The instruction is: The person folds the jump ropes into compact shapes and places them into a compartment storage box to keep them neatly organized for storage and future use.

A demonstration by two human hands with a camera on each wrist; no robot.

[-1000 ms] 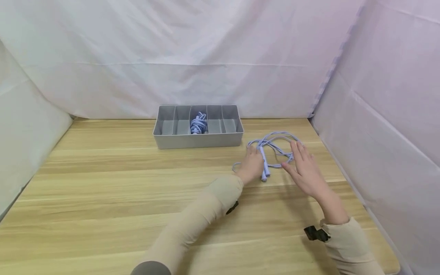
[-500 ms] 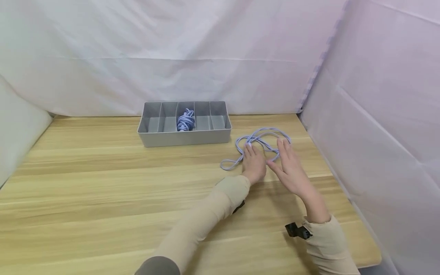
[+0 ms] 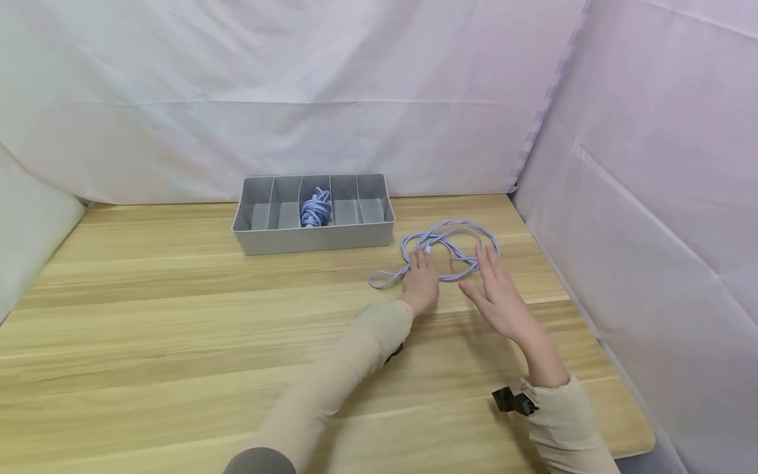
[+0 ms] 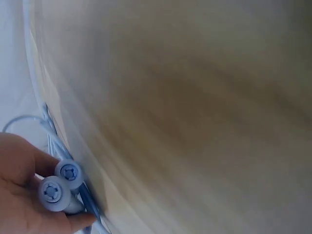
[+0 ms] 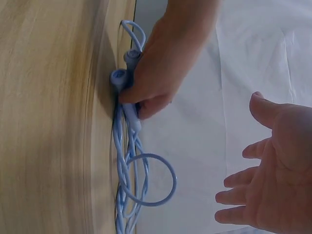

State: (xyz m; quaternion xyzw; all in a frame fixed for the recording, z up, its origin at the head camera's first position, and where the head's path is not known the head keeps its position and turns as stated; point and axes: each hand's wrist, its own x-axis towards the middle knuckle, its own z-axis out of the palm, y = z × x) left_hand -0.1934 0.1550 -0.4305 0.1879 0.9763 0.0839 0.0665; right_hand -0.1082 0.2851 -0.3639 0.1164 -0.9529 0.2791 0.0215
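Observation:
A pale blue jump rope (image 3: pixel 468 222) lies in loose loops on the table's right side. My left hand (image 3: pixel 422 286) is over its two handles; in the left wrist view, the thumb and fingers grip the paired handles (image 4: pixel 54 193) with their round ends showing. From the right wrist view, the left hand (image 5: pixel 161 73) pinches them low, close to the tabletop. My right hand (image 3: pixel 502 299) hovers near the rope's right side, fingers extended and thumb apart, holding nothing. A second blue jump rope (image 3: pixel 316 210), wound into a bundle, sits in the middle compartment of the grey divided box (image 3: pixel 320 241).
The grey box stands at the back of the wood-grain table (image 3: pixel 177 316), left of the loose rope. White cloth (image 3: pixel 284 85) hangs behind the table, and another sheet (image 3: pixel 663 171) borders its right side. Black wrist devices (image 3: pixel 514 401) sit by the sleeves.
The head view has turned slightly right. My left hand moved over the handles beside it, took hold of them, and shifted a little left, drawing the small rope loop along. The right hand stays extended.

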